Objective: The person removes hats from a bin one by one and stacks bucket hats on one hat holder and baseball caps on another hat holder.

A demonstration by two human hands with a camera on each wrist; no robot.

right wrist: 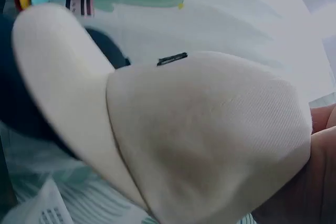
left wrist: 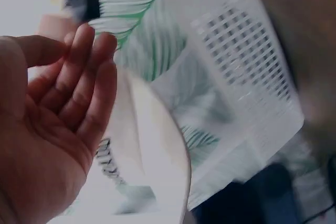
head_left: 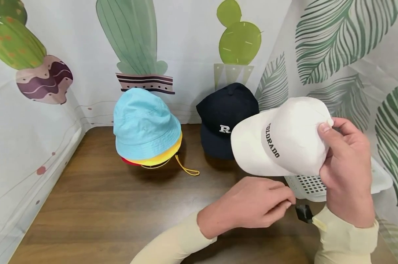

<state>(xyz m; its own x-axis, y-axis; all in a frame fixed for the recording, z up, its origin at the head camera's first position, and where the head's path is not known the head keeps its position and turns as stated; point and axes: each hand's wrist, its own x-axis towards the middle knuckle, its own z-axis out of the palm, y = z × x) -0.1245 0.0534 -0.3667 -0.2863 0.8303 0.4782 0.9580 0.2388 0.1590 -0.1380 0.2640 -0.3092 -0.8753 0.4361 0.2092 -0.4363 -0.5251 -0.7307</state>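
A white baseball cap (head_left: 294, 135) lettered COLORADO is held up at the right, its brim toward the left. My right hand (head_left: 347, 161) pinches the cap's back edge between thumb and fingers. Below the brim is my left hand (head_left: 251, 201), fingers loosely bent and holding nothing; the left wrist view shows its palm (left wrist: 47, 140) beside the cap. Behind the brim stands a dark navy cap (head_left: 230, 110) with a white R, partly covered by it. Farther left, a light blue bucket hat (head_left: 143, 124) sits over a yellow hat (head_left: 159, 158), with a bit of red beneath.
Under my right hand, a white perforated plastic basket (head_left: 308, 187) rests at the table's right side, partly hidden. A yellow cord loop (head_left: 187, 169) trails onto the wooden table (head_left: 103, 205). Behind hangs a curtain (head_left: 192, 55) printed with cacti and leaves.
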